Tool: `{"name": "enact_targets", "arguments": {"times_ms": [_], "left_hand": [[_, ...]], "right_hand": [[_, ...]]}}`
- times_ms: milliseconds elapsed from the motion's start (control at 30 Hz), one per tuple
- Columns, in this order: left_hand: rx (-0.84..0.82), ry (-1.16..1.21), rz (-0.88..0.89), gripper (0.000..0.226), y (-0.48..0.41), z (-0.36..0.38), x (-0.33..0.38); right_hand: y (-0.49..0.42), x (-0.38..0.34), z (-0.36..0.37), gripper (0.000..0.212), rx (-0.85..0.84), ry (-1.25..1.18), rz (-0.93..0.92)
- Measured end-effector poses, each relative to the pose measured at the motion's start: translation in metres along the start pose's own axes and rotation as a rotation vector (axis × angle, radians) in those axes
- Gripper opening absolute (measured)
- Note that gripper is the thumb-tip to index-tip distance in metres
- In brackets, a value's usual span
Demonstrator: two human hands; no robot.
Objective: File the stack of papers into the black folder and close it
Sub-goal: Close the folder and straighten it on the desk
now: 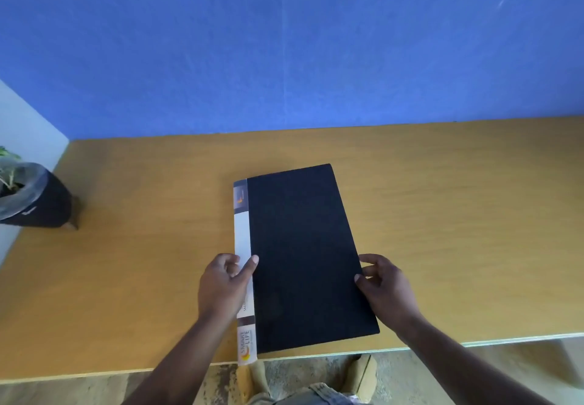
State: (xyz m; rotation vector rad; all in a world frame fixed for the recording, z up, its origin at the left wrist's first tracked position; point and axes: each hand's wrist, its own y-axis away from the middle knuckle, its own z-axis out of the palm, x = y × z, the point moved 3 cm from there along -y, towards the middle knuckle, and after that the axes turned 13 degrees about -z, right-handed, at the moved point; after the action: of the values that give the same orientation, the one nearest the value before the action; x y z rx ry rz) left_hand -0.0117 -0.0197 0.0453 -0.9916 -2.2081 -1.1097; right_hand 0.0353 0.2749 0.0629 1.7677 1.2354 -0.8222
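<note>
The black folder [303,256] lies closed and flat on the wooden table [142,246], its white labelled spine along the left side and its near end reaching the table's front edge. My left hand [224,287] grips the spine side, thumb on top of the cover. On the opposite long edge, my right hand [384,287] pinches the folder's right side with thumb and fingers. No loose papers are visible; whatever is inside the folder is hidden.
A dark pot with a plant [30,196] stands at the table's far left corner. A blue wall [284,50] rises behind the table. The table's front edge runs just below the folder, with the floor and my legs beyond it.
</note>
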Motion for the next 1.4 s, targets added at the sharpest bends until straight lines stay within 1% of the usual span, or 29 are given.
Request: {"name": "enact_targets", "arguments": {"times_ms": [167, 300, 367, 567, 600, 667, 767, 833, 900, 1033, 1100, 1167, 1267, 1333, 1400], "left_hand": [[-0.006, -0.035, -0.071, 0.042, -0.006, 0.0, -0.025], [-0.034, -0.065, -0.083, 0.033, -0.004, 0.004, -0.03], [-0.037, -0.08, -0.084, 0.033, -0.006, 0.006, -0.032], [-0.029, -0.112, -0.109, 0.038, -0.008, 0.009, -0.029], [-0.03, -0.118, -0.113, 0.039, -0.008, 0.009, -0.028], [-0.036, -0.128, -0.127, 0.04, -0.008, 0.01, -0.027], [-0.034, -0.131, -0.148, 0.042, -0.006, 0.011, -0.023], [-0.024, -0.121, -0.184, 0.044, -0.006, 0.011, -0.019], [-0.048, -0.072, -0.227, 0.047, -0.007, 0.013, -0.016], [-0.168, 0.159, -0.268, 0.036, -0.01, 0.013, -0.003], [-0.233, 0.249, -0.268, 0.033, -0.011, 0.014, 0.004], [-0.268, 0.334, -0.253, 0.029, -0.011, 0.014, 0.013], [-0.29, 0.437, -0.225, 0.021, -0.01, 0.016, 0.025], [-0.308, 0.481, -0.223, 0.02, -0.007, 0.014, 0.035], [-0.345, 0.525, -0.25, 0.021, -0.007, 0.012, 0.044]], "right_hand": [[-0.005, 0.012, 0.007, 0.033, -0.023, 0.125, 0.012], [-0.009, 0.016, 0.012, 0.036, -0.046, 0.226, -0.023], [-0.012, 0.019, 0.013, 0.038, -0.054, 0.279, -0.018], [-0.015, 0.021, 0.021, 0.05, -0.188, 0.427, -0.003], [-0.014, 0.02, 0.022, 0.049, -0.207, 0.461, -0.016], [-0.014, 0.017, 0.023, 0.039, -0.27, 0.608, -0.072], [-0.016, 0.013, 0.026, 0.041, -0.367, 0.81, -0.126], [-0.019, 0.01, 0.028, 0.039, -0.383, 0.837, -0.141], [-0.021, 0.007, 0.028, 0.032, -0.378, 0.827, -0.135], [-0.026, 0.007, 0.025, 0.026, -0.355, 0.806, -0.137], [-0.029, 0.009, 0.023, 0.02, -0.327, 0.74, -0.127], [-0.033, 0.011, 0.019, 0.015, -0.24, 0.602, -0.1], [-0.043, 0.013, 0.01, 0.039, -0.047, 0.32, -0.019], [-0.051, 0.01, 0.007, 0.038, 0.039, 0.161, 0.083], [-0.06, 0.003, 0.008, 0.03, 0.063, -0.062, 0.178]]}}
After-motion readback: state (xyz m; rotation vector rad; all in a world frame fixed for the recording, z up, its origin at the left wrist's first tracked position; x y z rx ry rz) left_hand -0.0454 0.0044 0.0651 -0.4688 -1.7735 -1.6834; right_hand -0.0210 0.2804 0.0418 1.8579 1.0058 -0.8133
